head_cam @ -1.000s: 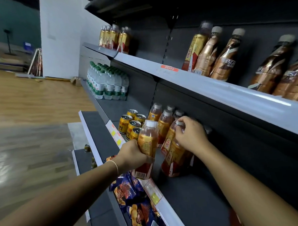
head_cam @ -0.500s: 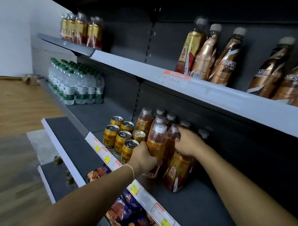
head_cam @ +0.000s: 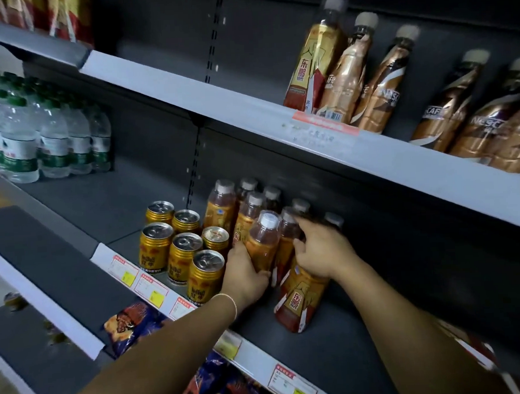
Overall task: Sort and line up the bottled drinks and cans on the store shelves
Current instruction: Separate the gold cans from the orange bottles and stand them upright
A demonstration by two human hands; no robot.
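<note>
**Item 1, front bottle** (head_cam: 262, 246). Amber drink with a white cap, upright at the forward end of the rows on the middle shelf (head_cam: 343, 360). Your left hand (head_cam: 246, 276) holds it, fingers wrapped round the lower body from 8 o'clock. The hand hides the base.

**Item 2, leaning bottle** (head_cam: 300, 302). Gold-and-red label, at 4 o'clock of item 1 and just beside it, with its top tipped toward the rows. Your right hand (head_cam: 322, 253) grips the neck, fingers (head_cam: 302, 227) curled over the top. The view is blurred there, so they may also be touching the cap behind.

**Item 3, bottle rows** (head_cam: 247, 203). The same product, upright, at 12 to 1 o'clock of item 1 and running to the back panel.

**Item 4, cans** (head_cam: 182, 248). Six gold cans in a group at 9 o'clock, the nearest just beside your left hand.

**Outlying stock.**
- Water bottles (head_cam: 44, 140) stand at 10 o'clock, well apart on the same shelf.
- Coffee bottles (head_cam: 367, 82) stand at 1 o'clock on the upper shelf (head_cam: 218, 100).
- Snack bags (head_cam: 133, 324) lie at 7 o'clock on the shelf below.

**Step in hand (judged).** You are closing the amber bottles into their block, and items 1 and 2 are the last ones out of line.

**Next move calls for.** Bring item 2 upright and slide it flush against item 1 and the rows, label forward. Keep your left hand steady so the cans are not nudged. Let go only when both bases sit flat.
</note>
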